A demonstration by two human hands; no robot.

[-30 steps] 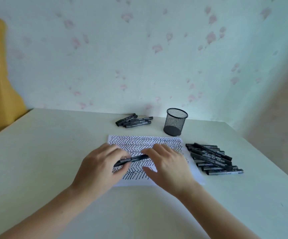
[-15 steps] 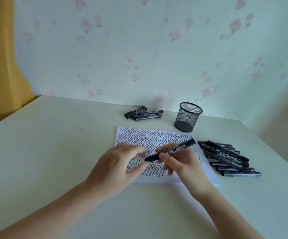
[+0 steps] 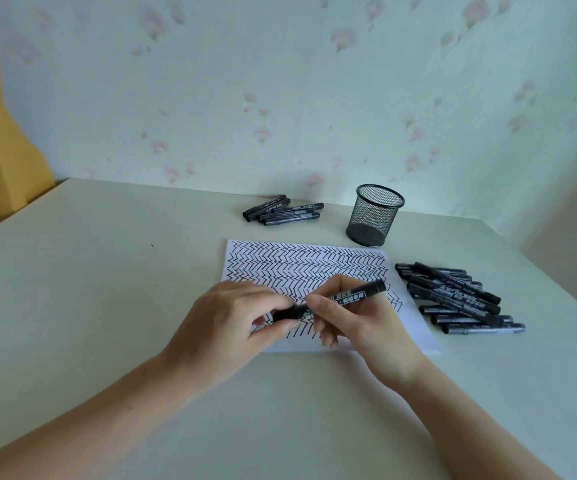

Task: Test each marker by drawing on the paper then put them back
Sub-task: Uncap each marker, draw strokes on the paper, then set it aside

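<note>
A black marker (image 3: 335, 301) with white lettering on its barrel lies tilted between both hands, over the zigzag-covered paper (image 3: 301, 268). The right hand (image 3: 359, 317) pinches its barrel; the left hand (image 3: 231, 323) pinches the cap end. Since a moment ago the hands have drawn slightly closer — the marker is still capped.

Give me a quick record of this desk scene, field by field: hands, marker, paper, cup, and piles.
left hand: pinching the marker's cap end
right hand: gripping the marker's barrel
marker: held over the paper
paper: mostly covered in zigzag lines
mesh cup: upright, looks empty
far pile: few markers
right pile: many markers
</note>
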